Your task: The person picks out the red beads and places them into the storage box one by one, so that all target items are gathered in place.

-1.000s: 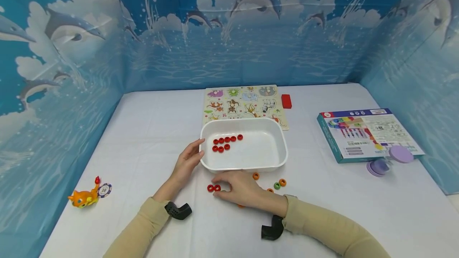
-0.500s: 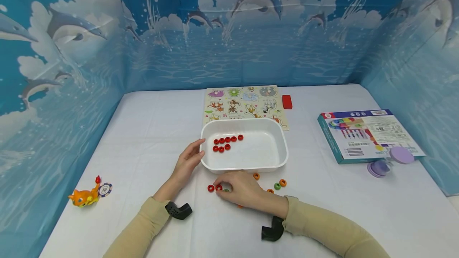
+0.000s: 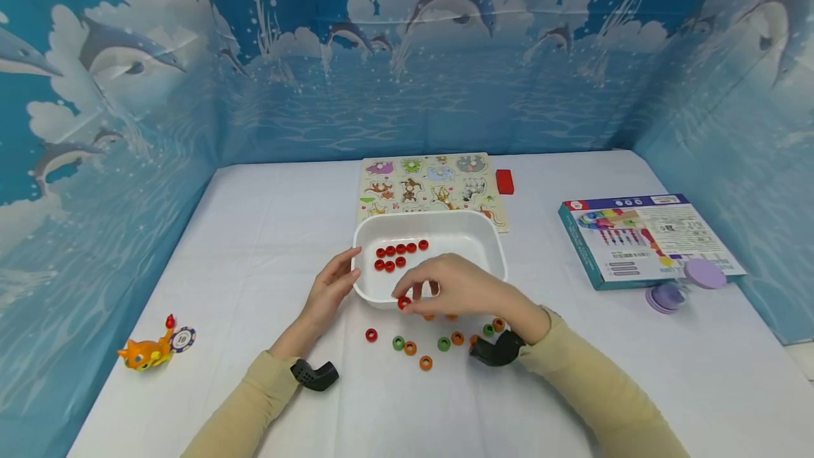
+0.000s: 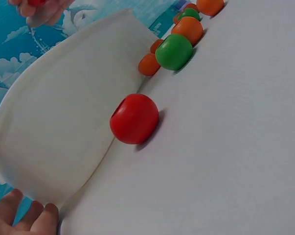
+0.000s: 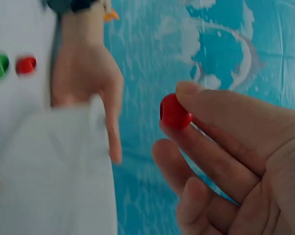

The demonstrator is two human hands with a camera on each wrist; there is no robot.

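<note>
Between thumb and index finger, my right hand [image 3: 454,285] pinches a round red bead [image 5: 176,113] with a hole through it. In the head view that hand is raised over the near rim of a white plastic tray [image 3: 467,253]. Several red beads [image 3: 400,249] lie in two rows inside the tray, toward its left. My left hand [image 3: 327,292] rests against the tray's left end, fingers relaxed along the outside of the wall. On the cloth in front of the tray sits a lone red bead [image 4: 134,119].
Several orange beads and green beads [image 4: 174,52] lie before the tray. Behind it is an animal puzzle board [image 3: 426,179] with a red block [image 3: 504,181] beside it. A toy box [image 3: 649,239] and purple lidded tub [image 3: 666,297] stand right; an orange toy [image 3: 145,354] lies left.
My right hand has lifted one of the two red beads off the cloth and carried it up and right to the tray's near rim. The left hand stays at the tray.
</note>
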